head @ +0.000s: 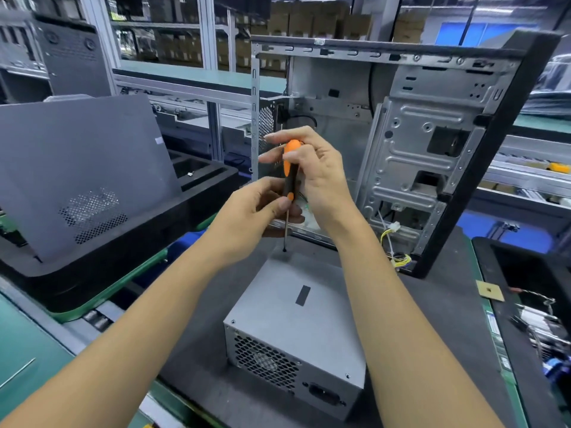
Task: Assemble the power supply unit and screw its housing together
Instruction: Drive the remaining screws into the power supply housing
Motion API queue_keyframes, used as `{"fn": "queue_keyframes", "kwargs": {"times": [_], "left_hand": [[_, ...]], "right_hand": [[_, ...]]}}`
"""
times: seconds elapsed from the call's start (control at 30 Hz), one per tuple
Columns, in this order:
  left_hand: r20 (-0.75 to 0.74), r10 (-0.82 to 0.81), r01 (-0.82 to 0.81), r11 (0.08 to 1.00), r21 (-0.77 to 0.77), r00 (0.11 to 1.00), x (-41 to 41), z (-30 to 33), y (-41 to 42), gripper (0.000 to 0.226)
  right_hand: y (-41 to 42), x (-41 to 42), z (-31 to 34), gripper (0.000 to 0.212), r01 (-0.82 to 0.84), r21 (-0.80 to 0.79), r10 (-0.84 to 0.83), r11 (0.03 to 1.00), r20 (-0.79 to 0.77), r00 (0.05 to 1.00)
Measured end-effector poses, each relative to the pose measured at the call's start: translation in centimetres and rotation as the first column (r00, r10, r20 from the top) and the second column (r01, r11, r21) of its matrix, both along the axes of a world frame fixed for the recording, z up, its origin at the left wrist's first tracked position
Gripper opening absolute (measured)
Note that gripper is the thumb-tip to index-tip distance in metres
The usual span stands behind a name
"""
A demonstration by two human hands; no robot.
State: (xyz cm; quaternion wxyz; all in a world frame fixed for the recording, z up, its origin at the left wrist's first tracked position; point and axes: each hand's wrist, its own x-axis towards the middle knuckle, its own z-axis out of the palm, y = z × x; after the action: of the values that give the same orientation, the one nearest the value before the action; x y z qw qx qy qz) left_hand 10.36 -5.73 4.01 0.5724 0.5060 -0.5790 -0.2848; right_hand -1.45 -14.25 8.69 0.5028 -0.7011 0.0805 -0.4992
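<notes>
The power supply unit (296, 329) sits closed on the tabletop (448, 304), lower centre. Right hand (312, 171) grasps the orange screwdriver (289, 168) handle; left hand (256, 211) pinches its base, tip at the far-left corner. Near-corner screws look seated; this one seems unfinished.

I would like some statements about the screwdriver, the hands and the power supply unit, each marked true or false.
1. Both hands hold the screwdriver. True: the right hand grips the handle top, the left hand pinches lower down.
2. The screwdriver tip is at the far corner of the power supply unit. True.
3. The screwdriver handle is blue. False: orange and black.
4. The power supply unit sits inside the computer case. False: it lies on the mat in front of it.
</notes>
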Motion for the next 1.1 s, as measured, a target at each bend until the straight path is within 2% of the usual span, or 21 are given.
{"fn": "queue_keyframes", "kwargs": {"times": [0.07, 0.13, 0.2, 0.3, 0.37, 0.43, 0.53, 0.6, 0.63, 0.67, 0.73, 0.8, 0.9, 1.0, 1.03, 1.1], "left_hand": [[0.058, 0.054, -0.052, 0.998, -0.036, 0.997, -0.2, 0.0, 0.0, 0.020], [0.092, 0.162, -0.157, 0.986, -0.057, 0.983, -0.4, -0.1, -0.1, 0.025], [0.026, 0.185, -0.183, 0.982, -0.047, 0.982, -0.4, -0.1, -0.2, 0.021], [0.029, 0.156, -0.155, 0.987, -0.037, 0.987, 0.0, -0.5, 0.0, 0.017], [0.083, 0.156, -0.150, 0.986, -0.068, 0.984, 0.0, -0.6, 0.2, 0.019], [0.094, 0.124, -0.115, 0.989, -0.092, 0.988, -0.1, -0.5, 0.3, 0.021], [0.138, 0.076, -0.067, 0.995, -0.068, 0.987, -0.2, -0.3, 0.1, 0.027], [0.175, 0.103, -0.095, 0.994, -0.055, 0.979, -0.5, -0.5, 0.1, 0.037], [0.149, 0.114, -0.108, 0.993, -0.050, 0.982, -0.7, -0.6, 0.1, 0.039], [0.095, 0.113, -0.109, 0.993, -0.041, 0.989, -0.8, -0.7, 0.2, 0.039], [0.048, 0.122, -0.120, 0.992, -0.029, 0.991, -1.0, -0.7, 0.3, 0.036], [0.047, 0.107, -0.106, 0.994, -0.021, 0.993, -1.0, -0.6, 0.5, 0.032], [-0.055, 0.047, -0.047, 0.999, -0.007, 0.997, -1.1, -0.6, 0.6, 0.030], [-0.085, 0.014, -0.015, 1.000, -0.012, 0.996, -1.6, -1.0, 0.5, 0.022], [-0.077, 0.010, -0.011, 1.000, -0.019, 0.997, -1.6, -1.1, 0.4, 0.020], [-0.067, -0.002, 0.000, 1.000, -0.031, 0.998, -1.7, -1.3, 0.4, 0.020]], "right_hand": [[0.1, 0.3, 0.0, 0.015, 0.068, -0.019, -0.068, 0.997, 0.037, 0.997], [0.1, 0.4, -0.1, 0.018, 0.094, -0.043, -0.093, 0.995, 0.030, 0.995], [0.3, 0.2, -0.2, 0.017, 0.004, -0.044, -0.005, 0.999, -0.023, 1.000], [0.4, -0.1, -0.2, 0.038, -0.146, 0.052, 0.149, 0.988, -0.062, 0.987], [0.6, 0.0, -0.1, 0.032, -0.112, 0.057, 0.115, 0.992, -0.061, 0.991], [0.8, 0.2, 0.1, 0.014, -0.052, 0.062, 0.053, 0.997, -0.021, 0.998], [0.3, 0.4, 0.1, 0.034, 0.146, 0.043, -0.147, 0.988, 0.021, 0.989], [0.4, 0.6, 0.0, 0.025, 0.145, -0.024, -0.146, 0.989, -0.034, 0.989], [0.7, 0.6, 0.0, 0.016, 0.082, -0.025, -0.084, 0.996, -0.071, 0.994], [0.9, 0.5, 0.0, 0.016, 0.009, 0.004, -0.009, 1.000, -0.090, 0.996], [0.7, 0.0, 0.0, 0.035, -0.079, 0.064, 0.085, 0.995, -0.096, 0.992], [0.3, -0.4, 0.1, 0.037, -0.042, 0.057, 0.048, 0.997, -0.094, 0.994], [0.5, -0.1, 0.1, 0.014, 0.022, 0.079, -0.018, 0.997, -0.045, 0.999], [0.2, 0.5, 0.1, 0.031, 0.210, 0.042, -0.210, 0.977, -0.002, 0.978], [0.1, 0.5, 0.1, 0.027, 0.236, 0.008, -0.236, 0.972, -0.009, 0.972], [0.6, 0.3, -0.1, 0.014, 0.097, -0.014, -0.098, 0.995, -0.091, 0.991]]}}
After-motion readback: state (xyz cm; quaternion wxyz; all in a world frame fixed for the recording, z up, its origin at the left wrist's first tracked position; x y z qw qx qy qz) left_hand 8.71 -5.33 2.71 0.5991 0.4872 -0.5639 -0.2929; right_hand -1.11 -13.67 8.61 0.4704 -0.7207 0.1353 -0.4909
